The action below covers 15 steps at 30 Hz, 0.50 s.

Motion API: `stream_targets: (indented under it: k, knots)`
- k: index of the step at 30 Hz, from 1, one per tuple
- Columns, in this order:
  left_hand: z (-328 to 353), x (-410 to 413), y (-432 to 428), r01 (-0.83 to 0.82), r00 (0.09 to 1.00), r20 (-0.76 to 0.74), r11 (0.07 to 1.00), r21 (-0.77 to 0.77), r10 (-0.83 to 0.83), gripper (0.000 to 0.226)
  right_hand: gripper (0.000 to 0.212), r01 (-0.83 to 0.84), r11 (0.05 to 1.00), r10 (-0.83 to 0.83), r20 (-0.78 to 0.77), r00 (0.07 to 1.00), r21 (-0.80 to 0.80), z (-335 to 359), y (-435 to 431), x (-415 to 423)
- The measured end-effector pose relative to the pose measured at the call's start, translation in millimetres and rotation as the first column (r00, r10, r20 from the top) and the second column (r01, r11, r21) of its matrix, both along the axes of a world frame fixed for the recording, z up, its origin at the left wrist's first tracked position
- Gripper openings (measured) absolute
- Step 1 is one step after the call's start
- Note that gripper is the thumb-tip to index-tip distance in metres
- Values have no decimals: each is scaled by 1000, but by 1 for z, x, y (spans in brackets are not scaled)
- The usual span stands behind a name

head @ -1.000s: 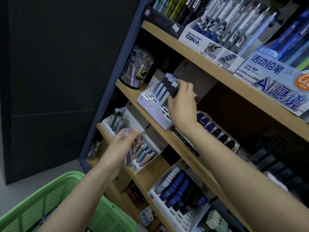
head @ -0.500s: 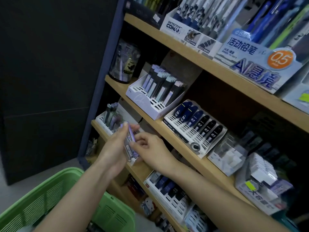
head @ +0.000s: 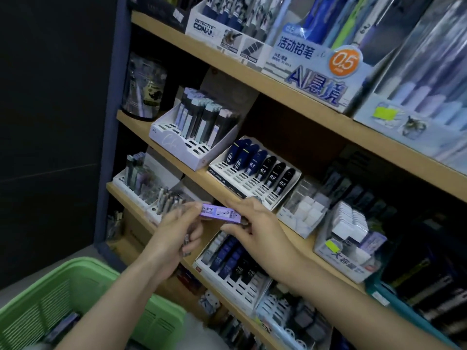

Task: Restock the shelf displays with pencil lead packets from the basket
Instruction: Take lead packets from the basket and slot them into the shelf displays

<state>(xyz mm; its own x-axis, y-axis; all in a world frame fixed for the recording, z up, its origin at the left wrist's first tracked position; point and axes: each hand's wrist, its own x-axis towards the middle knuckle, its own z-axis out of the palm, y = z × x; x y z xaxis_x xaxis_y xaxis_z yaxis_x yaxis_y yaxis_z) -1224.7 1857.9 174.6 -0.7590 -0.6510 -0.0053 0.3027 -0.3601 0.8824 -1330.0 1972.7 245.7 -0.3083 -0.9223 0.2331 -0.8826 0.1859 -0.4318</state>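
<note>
So the person has both hands on one purple packet (head: 219, 213), holding it flat and roughly level in the air in front of the shelves, just below the front edge of the dark tray (head: 254, 170) of blue and black tubes. The right hand (head: 255, 227) pinches the packet's right end between thumb and forefinger. The left hand (head: 177, 231) has its thumb and fingertips on the left end, and its lower fingers are curled around what looks like a few more packets tucked against the palm, too blurry to count. The green basket (head: 50, 311) sits at bottom left under the left forearm, with something dark lying inside. Up on the middle shelf (head: 134, 122) there's a white display (head: 177, 147) with tall packets standing in the back rows and open slots along the front. Another tray (head: 227, 263) of blue and black packets sits on the shelf under the hands.
</note>
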Motion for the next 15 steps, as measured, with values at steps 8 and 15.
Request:
stream_targets:
  k: [8, 15]
  knots:
    - [3, -20, 40, 55, 997, 61, 976, -211, -43, 20, 11, 178, 963, -112, 301, 947, -202, 20, 52, -13]
    - [-1, -58, 72, 112, 950, 309, 976, -188, -50, 12, 9, 381, 860, -338, 180, 924, -339, 53, 120, -58]
